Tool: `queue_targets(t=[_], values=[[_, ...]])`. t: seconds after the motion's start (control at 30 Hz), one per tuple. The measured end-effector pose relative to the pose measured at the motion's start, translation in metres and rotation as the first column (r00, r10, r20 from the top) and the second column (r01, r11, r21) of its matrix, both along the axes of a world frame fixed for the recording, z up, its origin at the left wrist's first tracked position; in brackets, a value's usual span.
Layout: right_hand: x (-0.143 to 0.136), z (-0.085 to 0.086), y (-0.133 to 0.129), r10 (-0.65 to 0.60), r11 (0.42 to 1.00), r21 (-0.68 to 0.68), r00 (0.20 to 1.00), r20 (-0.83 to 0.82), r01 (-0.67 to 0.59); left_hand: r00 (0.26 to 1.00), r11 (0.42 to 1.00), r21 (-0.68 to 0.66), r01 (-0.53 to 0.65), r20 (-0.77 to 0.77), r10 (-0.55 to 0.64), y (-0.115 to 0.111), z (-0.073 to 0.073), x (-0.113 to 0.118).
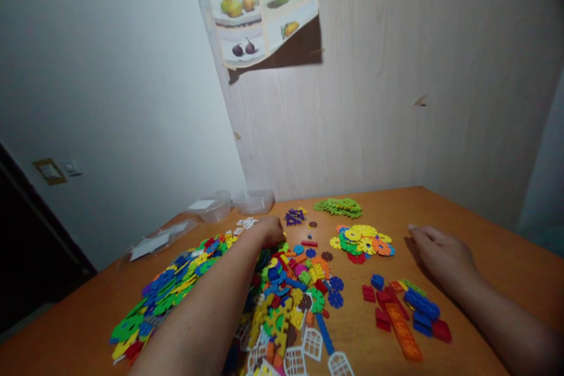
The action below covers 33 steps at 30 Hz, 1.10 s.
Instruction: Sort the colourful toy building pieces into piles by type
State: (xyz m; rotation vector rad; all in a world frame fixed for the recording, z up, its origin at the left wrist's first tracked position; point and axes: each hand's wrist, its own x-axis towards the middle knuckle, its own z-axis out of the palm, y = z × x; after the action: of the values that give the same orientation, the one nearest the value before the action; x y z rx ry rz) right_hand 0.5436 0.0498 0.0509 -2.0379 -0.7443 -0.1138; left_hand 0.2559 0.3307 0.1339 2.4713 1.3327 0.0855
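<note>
My left hand (273,231) reaches to the far edge of a big mixed pile of colourful plastic building pieces (282,288). Its fingers are curled downward, and whatever they may hold is hidden. Close by that hand lie a small heap of purple pieces (294,217), some white pieces (245,224) and a red stick (309,243). On the right side of the table my right hand (440,255) rests with fingers loosely curled in, nothing visible in it. Left of it is a heap of flower-shaped discs (365,239); nearer me lies a group of bricks (408,308).
Green pieces (339,207) form a heap at the back of the wooden table (445,211). Clear plastic containers (254,202) and lids with white labels (152,245) stand at the back left. White window-shaped pieces (312,343) lie at the front. A fruit poster (264,17) hangs on the wall.
</note>
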Motion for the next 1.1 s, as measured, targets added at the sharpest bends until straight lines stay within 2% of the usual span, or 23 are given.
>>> queue_targets(t=[0.23,0.37,0.5,0.63,0.77,0.87,0.97,1.1], values=[[0.002,-0.003,0.001,0.000,1.000,0.010,1.000,0.022,-0.001,0.996,1.000,-0.005,-0.011,0.085,0.012,0.000,-0.003,-0.001],[0.002,-0.001,0.000,0.019,1.000,0.021,0.999,0.032,-0.020,0.983,0.999,-0.042,0.019,0.183,-0.011,-0.006,0.000,0.008],[0.000,0.000,0.001,0.027,0.999,0.027,0.999,0.044,-0.028,0.949,0.993,-0.087,0.073,0.313,-0.042,-0.021,0.005,0.033],[0.000,-0.003,0.003,0.007,0.999,0.034,1.000,0.024,-0.007,0.911,0.973,-0.160,0.164,0.403,-0.087,-0.048,0.007,0.070],[0.002,-0.005,0.004,0.011,0.998,0.063,1.000,0.028,-0.013,0.886,0.947,-0.223,0.230,0.451,-0.109,-0.077,0.003,0.106],[0.001,-0.005,0.005,0.016,0.997,0.080,1.000,0.019,-0.018,0.867,0.940,-0.240,0.244,0.489,-0.100,-0.092,-0.003,0.123],[-0.001,-0.004,0.005,0.020,0.996,0.084,1.000,0.016,-0.021,0.848,0.946,-0.235,0.222,0.525,-0.069,-0.095,-0.007,0.127],[-0.001,-0.004,0.005,0.009,0.997,0.076,1.000,0.021,-0.010,0.802,0.957,-0.222,0.184,0.597,-0.016,-0.088,0.000,0.110]])
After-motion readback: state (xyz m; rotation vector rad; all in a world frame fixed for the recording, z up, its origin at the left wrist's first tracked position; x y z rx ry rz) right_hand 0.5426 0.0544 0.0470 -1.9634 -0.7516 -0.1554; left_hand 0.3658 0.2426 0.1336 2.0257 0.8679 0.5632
